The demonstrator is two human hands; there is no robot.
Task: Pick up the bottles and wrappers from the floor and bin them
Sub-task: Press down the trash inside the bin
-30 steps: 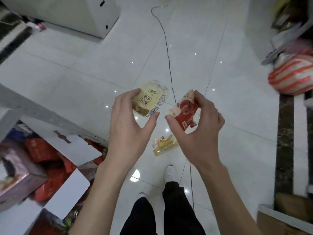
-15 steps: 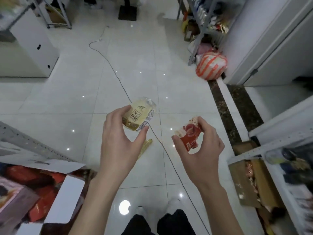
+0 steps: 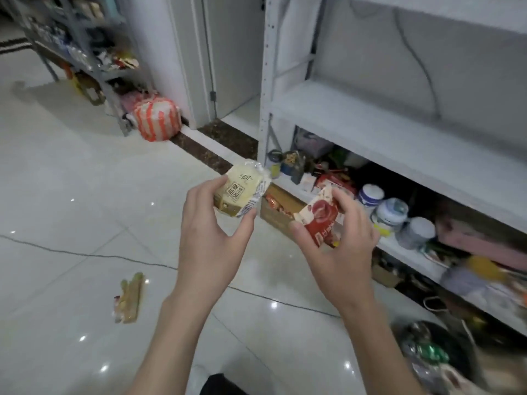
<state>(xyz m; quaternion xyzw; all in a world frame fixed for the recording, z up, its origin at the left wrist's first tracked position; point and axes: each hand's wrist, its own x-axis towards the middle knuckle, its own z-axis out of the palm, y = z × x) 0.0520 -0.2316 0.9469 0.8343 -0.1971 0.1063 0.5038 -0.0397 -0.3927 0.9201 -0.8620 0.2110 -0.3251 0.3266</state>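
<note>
My left hand (image 3: 212, 238) grips a pale yellow wrapper (image 3: 242, 192) with printed characters, held up at mid frame. My right hand (image 3: 342, 246) pinches a red and white wrapper (image 3: 320, 219) between thumb and fingers, just right of the yellow one. A third yellow wrapper (image 3: 129, 297) lies flat on the white tiled floor to the lower left of my hands. At the bottom right corner sits a dark bin (image 3: 436, 357) with crumpled rubbish inside, partly cut off and blurred.
A white metal shelf unit (image 3: 370, 132) stands on the right, its lowest level packed with tubs and packets. A cardboard box (image 3: 278, 215) sits behind my hands. A black cable (image 3: 85, 254) crosses the floor. An orange striped bag (image 3: 156, 118) rests by the doorway.
The view has swung right, from the open floor to the shelf unit and the bin. Both hands keep the same wrappers. The floor wrapper now lies to the lower left.
</note>
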